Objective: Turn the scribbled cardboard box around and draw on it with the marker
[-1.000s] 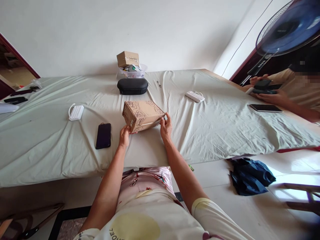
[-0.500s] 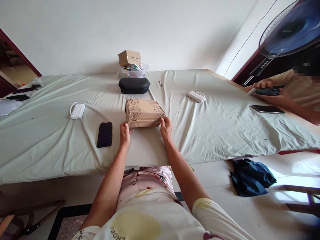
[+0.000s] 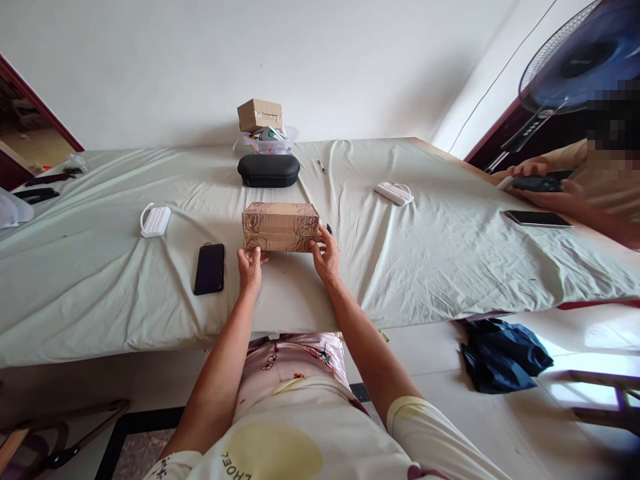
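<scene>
A brown cardboard box (image 3: 281, 227) with dark scribbled line drawings at its corners is between my two hands, its front face turned towards me. My left hand (image 3: 249, 268) closes on its lower left corner, thumb on the front and fingers partly underneath. At the lower right corner, my right hand (image 3: 326, 257) grips it with the thumb in front and the fingers along the side. A small dark tip (image 3: 329, 229) shows by the right fingers; I cannot make out what it belongs to. The box's underside is hidden.
On the cloth-covered table (image 3: 425, 253) lie a black phone (image 3: 209, 269), a black case (image 3: 269, 171), a pen-like item (image 3: 321, 167) and two white corded blocks (image 3: 156, 221). A plastic tub (image 3: 270, 141) carries a small carton (image 3: 260, 115). Another person's hands (image 3: 545, 190) hold a dark object at right, near a fan (image 3: 575, 60).
The box has turned and tipped so that more of its front face shows and less of its top. My right hand has shifted slightly left, and a dark tip now shows beside it.
</scene>
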Available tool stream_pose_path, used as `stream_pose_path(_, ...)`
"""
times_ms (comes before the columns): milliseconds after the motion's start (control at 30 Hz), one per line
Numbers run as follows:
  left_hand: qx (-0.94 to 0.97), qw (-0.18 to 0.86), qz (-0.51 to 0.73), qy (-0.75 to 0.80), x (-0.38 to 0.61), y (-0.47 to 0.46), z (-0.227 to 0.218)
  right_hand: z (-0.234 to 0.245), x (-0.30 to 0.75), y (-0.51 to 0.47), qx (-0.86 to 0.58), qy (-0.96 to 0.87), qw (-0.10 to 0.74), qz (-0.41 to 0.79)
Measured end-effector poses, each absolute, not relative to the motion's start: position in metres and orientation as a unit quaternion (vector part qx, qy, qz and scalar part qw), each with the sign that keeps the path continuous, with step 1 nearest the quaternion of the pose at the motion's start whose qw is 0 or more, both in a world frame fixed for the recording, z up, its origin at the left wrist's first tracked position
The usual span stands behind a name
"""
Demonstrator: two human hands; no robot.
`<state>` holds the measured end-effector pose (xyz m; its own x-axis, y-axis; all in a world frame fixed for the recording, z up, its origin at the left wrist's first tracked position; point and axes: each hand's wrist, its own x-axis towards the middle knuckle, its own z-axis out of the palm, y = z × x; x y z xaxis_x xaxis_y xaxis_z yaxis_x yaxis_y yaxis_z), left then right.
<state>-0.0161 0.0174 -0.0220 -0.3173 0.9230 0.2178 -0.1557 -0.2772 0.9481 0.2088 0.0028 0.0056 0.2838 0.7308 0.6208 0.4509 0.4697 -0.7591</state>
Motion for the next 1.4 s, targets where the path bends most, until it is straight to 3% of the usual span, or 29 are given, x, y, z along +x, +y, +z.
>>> stream_pose_path(333, 0.456, 0.422, 0.652, 0.434, -0.017, 0.014, -0.016, 0.005, 0.209, 0.004, -0.519, -0.565, 0.626, 0.14)
stream_pose_path(567, 0.513, 0.232, 0.663, 0.494, -0.017, 0.003, -0.006, 0.008, 0.213, 0.0, -0.499, -0.628, 0.597, 0.023)
stream_pose_path(867, 0.51, 0.206, 0.681, 0.483, -0.013, -0.007, -0.002, 0.013, 0.206, -0.01, -0.469, -0.618, 0.631, 0.0)
stream_pose_path(1167, 0.5, 0.189, 0.667, 0.519, 0.009, -0.008, -0.01, 0.008, 0.18, -0.01, -0.533, -0.6, 0.594, -0.052)
stream_pose_path(1400, 0.486, 0.235, 0.663, 0.518, 0.005, -0.011, -0.001, 0.01, 0.188, -0.009, -0.493, -0.603, 0.626, -0.037)
